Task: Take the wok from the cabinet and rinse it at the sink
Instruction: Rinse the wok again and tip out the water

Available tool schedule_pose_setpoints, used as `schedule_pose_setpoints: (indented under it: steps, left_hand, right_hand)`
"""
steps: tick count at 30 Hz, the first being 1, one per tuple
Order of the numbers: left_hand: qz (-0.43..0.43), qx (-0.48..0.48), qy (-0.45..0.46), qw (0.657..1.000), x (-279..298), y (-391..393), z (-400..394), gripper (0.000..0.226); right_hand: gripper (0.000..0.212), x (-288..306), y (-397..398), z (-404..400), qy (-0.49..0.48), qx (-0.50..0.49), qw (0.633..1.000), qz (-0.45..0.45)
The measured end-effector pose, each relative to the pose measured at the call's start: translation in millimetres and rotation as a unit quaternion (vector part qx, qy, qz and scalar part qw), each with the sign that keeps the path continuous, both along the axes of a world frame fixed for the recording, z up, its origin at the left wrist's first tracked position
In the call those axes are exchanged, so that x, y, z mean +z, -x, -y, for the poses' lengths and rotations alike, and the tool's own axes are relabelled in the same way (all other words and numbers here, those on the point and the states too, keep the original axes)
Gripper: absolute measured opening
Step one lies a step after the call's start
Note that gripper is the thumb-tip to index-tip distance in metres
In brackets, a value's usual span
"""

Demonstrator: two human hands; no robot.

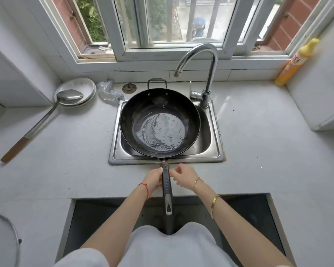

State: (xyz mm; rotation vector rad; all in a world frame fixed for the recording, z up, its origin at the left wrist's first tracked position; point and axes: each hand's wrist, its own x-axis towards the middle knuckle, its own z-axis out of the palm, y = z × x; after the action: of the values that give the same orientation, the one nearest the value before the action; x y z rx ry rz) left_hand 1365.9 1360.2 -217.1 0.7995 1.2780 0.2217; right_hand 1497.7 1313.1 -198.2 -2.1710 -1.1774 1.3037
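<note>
A black wok [159,122] sits across the steel sink [215,151], too wide to drop inside, so its rim rides on the basin's edge while a shallow pool of water [163,132] ripples in its bottom. The long handle [166,186] juts back over the counter [258,141] toward the person, which puts it within easy reach of both hands. The left hand [152,180] is closed around the handle from its side, seemingly to steady the pan. The right hand [182,175] hovers just beside the handle, fingers loosely curled and holding nothing. The curved tap [199,60] shows no running stream. The rinse looks part-done: the water inside probably still has to be swirled and tipped out.
</note>
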Motion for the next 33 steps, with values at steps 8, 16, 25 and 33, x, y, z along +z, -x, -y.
schedule_pose_setpoints:
  steps: [8, 16, 25, 33]
  left_hand:
    - [0.034, 0.017, 0.038, 0.999, -0.6, -3.5, -1.5, 0.027]
    - [0.057, 0.027, 0.016, 0.998, 6.4, -6.7, 2.7, 0.017]
    - [0.102, 0.04, 0.012, 0.994, 20.2, -4.7, 7.3, 0.02]
    - [0.128, 0.041, 0.012, 0.991, 33.5, -7.2, 18.8, 0.02]
  right_hand:
    - [0.012, -19.3, 49.2, 23.0, 0.1, -0.171, 0.933, -0.302]
    - [0.025, -26.9, 73.5, 25.6, 0.021, -0.274, 0.946, -0.172]
    - [0.025, -15.3, 82.7, 29.5, -0.034, -0.273, 0.96, -0.05]
    - [0.019, -13.0, 75.9, 40.7, -0.045, -0.253, 0.966, -0.034]
